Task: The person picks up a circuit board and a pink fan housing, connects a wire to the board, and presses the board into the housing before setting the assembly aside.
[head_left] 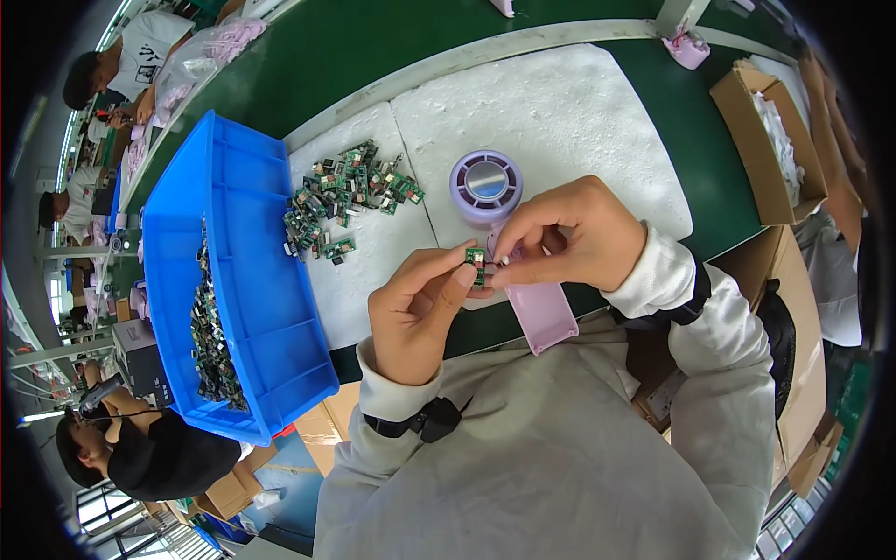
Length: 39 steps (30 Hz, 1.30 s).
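Between the thumb and fingers of my left hand [417, 303] is a small green circuit board [475, 265], held upright. My right hand [583, 241] is closed in a pinch right beside it, on a small white piece [505, 261] whose kind is too small to make out. Just beyond both hands a round lilac fan head [486, 187] with a grille rests on the white foam sheet [551, 112]. A pink handle shell [543, 317] extends below my right hand toward me. The part joining shell and fan head is mostly hidden by my fingers.
Loose circuit boards [345, 191] lie heaped on the foam's left side. A blue bin [266, 271] with many more boards stands left of it. At the right are a cardboard box [779, 149] with white pieces and a pink part [686, 49]. Other people sit along the left.
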{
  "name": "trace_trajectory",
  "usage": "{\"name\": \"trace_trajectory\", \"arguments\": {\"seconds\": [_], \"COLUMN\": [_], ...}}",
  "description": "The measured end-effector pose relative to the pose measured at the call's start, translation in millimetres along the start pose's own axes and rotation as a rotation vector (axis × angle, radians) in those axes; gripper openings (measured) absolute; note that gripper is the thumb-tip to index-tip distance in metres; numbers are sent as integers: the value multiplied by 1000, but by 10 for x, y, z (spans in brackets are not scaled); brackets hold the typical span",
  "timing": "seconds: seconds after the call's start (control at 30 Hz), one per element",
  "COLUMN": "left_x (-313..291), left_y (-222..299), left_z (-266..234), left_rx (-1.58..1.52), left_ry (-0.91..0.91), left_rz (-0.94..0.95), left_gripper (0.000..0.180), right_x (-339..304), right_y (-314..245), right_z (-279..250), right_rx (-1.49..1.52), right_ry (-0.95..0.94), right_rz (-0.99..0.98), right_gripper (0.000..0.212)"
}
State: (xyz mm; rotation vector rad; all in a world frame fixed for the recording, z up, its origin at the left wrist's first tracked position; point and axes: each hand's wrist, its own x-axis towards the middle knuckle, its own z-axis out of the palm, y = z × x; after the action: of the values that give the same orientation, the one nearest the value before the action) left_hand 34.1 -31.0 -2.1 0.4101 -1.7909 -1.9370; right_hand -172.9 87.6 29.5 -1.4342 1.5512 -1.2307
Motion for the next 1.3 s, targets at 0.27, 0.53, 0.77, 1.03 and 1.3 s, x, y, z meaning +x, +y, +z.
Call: {"name": "trace_trajectory", "arguments": {"seconds": [0.27,0.53,0.77,1.03,1.3], "left_x": [-1,19,25,-10,-11], "left_y": [19,13,-33,-58,-52], "left_z": [40,64,103,142,191], "left_rx": [-53,-39,7,39,269], "left_ry": [90,91,109,121,119], "left_rz": [-8,7,60,88,206], "left_gripper": [29,29,29,29,26], "right_x": [-23,-46,-60,-96,-74], "right_y": [-7,3,-14,-43,-10], "right_z": [7,25,135,161,-6], "right_rx": [-8,-66,-242,-373,-491], "right_ry": [34,112,227,263,93], "right_rz": [-90,-107,-232,-278,-379], "right_gripper": [15,20,18,14,12]}}
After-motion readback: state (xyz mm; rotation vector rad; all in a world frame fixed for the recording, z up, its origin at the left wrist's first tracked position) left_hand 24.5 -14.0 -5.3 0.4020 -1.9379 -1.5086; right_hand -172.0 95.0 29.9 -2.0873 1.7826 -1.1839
